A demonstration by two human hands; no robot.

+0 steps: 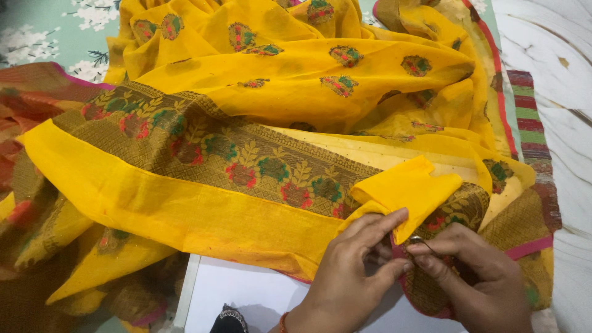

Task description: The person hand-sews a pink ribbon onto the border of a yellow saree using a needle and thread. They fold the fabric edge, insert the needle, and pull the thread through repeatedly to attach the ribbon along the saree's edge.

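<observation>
Both hands meet at the near edge: the left hand (351, 271) pinches a folded yellow fabric strip (407, 191), the right hand (475, 277) grips a needle (425, 242) beside it. Above the pinch spreads the yellow embroidered sari (277, 86) and its brocade border (216, 145).

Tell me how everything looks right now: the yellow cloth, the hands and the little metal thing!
Yellow cloth: spread out and rumpled, its plain edge folded over at the hands.
Patterned border: lying flat, face up.
Left hand: pinching the folded yellow edge.
Right hand: fingers closed on a thin metal needle or pin at the cloth; I cannot tell which.
Striped mat: flat, partly covered.
</observation>
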